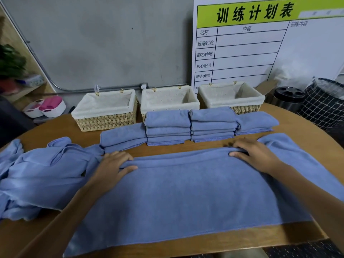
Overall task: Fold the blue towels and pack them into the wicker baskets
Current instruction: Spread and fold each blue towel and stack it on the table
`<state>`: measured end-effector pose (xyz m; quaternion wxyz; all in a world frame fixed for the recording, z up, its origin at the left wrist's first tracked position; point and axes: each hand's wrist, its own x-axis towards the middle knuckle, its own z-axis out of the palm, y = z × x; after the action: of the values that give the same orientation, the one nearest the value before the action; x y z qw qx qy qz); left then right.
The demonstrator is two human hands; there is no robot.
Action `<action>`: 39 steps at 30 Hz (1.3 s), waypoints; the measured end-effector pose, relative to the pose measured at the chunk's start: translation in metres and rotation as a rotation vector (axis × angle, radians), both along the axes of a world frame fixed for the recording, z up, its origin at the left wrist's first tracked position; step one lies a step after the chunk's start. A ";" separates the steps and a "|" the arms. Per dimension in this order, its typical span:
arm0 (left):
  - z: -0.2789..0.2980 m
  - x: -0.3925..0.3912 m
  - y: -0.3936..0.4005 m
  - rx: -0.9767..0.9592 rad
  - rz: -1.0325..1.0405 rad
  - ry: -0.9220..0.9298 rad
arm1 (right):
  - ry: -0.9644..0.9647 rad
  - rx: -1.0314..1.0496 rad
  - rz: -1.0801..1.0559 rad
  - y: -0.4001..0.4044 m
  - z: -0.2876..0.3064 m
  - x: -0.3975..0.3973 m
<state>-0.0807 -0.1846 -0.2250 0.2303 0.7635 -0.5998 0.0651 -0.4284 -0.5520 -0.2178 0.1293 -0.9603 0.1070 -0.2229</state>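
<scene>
Gym back room: training-plan board (260, 43).

— Any writing you can read?
— Only on the whiteboard (270, 43) leaning on the wall, well beyond the right hand's fingertips (235, 144). Its green banner reads 训练计划表.
— And under the banner?
— A ruled table. Header cells: 名称 on the left, 内容 in the middle, and 训练内容 over the far right section.
— Row labels?
— Down the left column: 练前过渡, 静态伸展, 核心激活, 动态伸展. The next one is cut off behind a wicker basket (230, 96), so I cannot tell it.
— Anything nearer the fingers?
— No readable text there.
</scene>
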 end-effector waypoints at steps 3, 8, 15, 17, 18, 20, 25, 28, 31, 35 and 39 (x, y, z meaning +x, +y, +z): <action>0.002 0.017 -0.013 -0.011 0.033 -0.056 | 0.014 -0.010 -0.022 -0.011 0.000 0.015; 0.028 0.012 -0.011 -0.109 0.084 -0.125 | -0.137 -0.081 -0.035 -0.005 0.021 0.015; 0.002 -0.037 0.051 -0.075 0.033 -0.103 | -0.043 -0.157 -0.003 0.023 -0.003 -0.049; -0.003 -0.035 0.054 -0.071 0.034 -0.053 | -0.016 -0.083 -0.047 0.026 -0.008 -0.054; -0.001 -0.033 0.052 -0.059 0.029 -0.065 | -0.001 -0.092 -0.053 0.024 -0.007 -0.052; 0.005 -0.030 0.047 -0.046 0.007 -0.097 | 0.003 -0.158 -0.020 0.021 -0.005 -0.045; 0.034 -0.038 0.048 -0.186 0.144 -0.070 | -0.130 -0.131 -0.049 0.027 0.019 -0.045; 0.024 -0.046 0.065 -0.201 0.110 -0.087 | -0.143 -0.156 -0.011 0.037 0.013 -0.060; 0.004 -0.052 0.076 -0.180 0.008 -0.099 | -0.099 -0.116 -0.034 0.042 -0.007 -0.072; 0.001 -0.051 0.075 -0.176 0.004 -0.126 | -0.103 -0.141 -0.049 0.045 -0.007 -0.072; 0.007 -0.055 0.081 -0.175 0.013 -0.140 | -0.122 -0.228 -0.053 0.045 -0.004 -0.076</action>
<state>-0.1362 -0.1039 -0.2178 0.2533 0.7378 -0.6016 0.1719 -0.5042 -0.5072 -0.2215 0.0194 -0.9503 0.0984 -0.2948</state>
